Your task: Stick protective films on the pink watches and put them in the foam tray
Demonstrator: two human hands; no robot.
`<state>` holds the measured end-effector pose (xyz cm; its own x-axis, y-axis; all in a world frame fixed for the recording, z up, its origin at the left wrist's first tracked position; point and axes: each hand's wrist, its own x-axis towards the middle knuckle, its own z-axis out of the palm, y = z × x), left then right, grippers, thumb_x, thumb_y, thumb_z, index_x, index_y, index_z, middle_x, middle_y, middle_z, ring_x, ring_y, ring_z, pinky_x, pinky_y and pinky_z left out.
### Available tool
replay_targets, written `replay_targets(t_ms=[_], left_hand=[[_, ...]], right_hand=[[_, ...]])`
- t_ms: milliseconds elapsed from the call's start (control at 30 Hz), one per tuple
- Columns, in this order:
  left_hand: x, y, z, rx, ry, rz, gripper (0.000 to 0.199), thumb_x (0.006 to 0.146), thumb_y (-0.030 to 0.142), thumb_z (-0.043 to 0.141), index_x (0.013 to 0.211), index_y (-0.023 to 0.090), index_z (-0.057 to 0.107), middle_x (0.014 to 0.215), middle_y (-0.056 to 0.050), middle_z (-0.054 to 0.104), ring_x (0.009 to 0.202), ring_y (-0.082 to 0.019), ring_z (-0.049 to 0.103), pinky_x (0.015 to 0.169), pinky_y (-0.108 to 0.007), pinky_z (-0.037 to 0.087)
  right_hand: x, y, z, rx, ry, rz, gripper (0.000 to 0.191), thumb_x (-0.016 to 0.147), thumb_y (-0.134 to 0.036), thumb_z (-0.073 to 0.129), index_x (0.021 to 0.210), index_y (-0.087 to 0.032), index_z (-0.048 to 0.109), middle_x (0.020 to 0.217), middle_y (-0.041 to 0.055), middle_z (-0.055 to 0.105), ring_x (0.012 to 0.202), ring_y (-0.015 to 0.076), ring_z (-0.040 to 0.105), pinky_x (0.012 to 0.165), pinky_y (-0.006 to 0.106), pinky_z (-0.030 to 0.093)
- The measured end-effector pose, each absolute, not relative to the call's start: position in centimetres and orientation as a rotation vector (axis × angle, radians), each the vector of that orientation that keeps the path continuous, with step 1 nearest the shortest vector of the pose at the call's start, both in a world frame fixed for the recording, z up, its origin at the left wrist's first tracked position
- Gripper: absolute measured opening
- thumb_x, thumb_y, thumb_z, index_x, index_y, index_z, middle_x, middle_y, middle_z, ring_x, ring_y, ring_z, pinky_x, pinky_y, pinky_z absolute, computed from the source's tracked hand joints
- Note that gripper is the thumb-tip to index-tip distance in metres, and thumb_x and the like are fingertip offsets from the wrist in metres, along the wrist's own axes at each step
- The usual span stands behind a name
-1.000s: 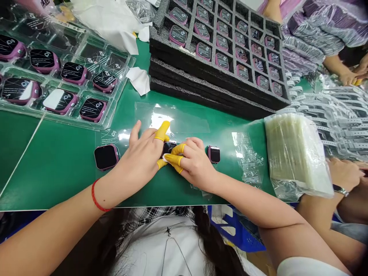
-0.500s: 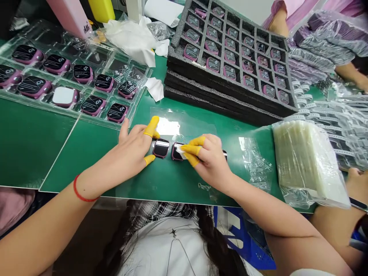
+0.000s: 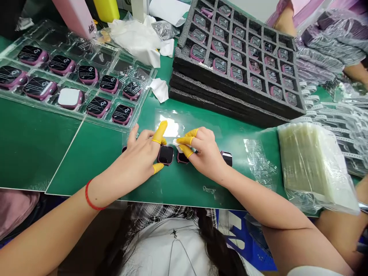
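My left hand, with yellow finger cots on thumb and fingers, is at a dark-screened smartwatch body lying on the green table. Its thumb and a fingertip touch the lower and upper edges, and the index finger sticks up. A small folded white wipe is pinched in my right hand, which also wears yellow cots. That wipe is by the upper left of a second watch body, partly hidden by the fingers. Another watch body shows right of my right hand; a dark one peeks out behind my left.
A clear plastic tray of purple-cased watches lies at left. Stacked black foam trays with more watches stand behind. A bagged pale stack is at right, near clear film pieces. Crumpled white wipes lie at the back.
The view has shifted slightly, moving the scene right and down. My right hand has moved the wipe up and left across the second watch. My left hand stays at the first watch.
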<state>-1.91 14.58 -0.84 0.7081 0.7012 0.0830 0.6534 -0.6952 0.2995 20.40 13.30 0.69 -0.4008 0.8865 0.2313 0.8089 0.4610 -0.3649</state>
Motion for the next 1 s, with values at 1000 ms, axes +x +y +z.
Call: replay_targets(t_ms=[1000], left_hand=[[-1.7,13.4,-0.2,2.627,1.181,0.311,0.055,0.087,0.016,0.057,0.136,0.015,0.033,0.104,-0.009,0.064,0.111,-0.028,0.052,0.114,-0.064,0.020]], right_hand=[[19.3,10.4,-0.7,-1.016,-2.601,0.104,0.017,0.091,-0.022,0.059,0.079,-0.019,0.071,0.089,0.0051,0.065,0.097,0.0200,0.046,0.088,0.037,0.033]])
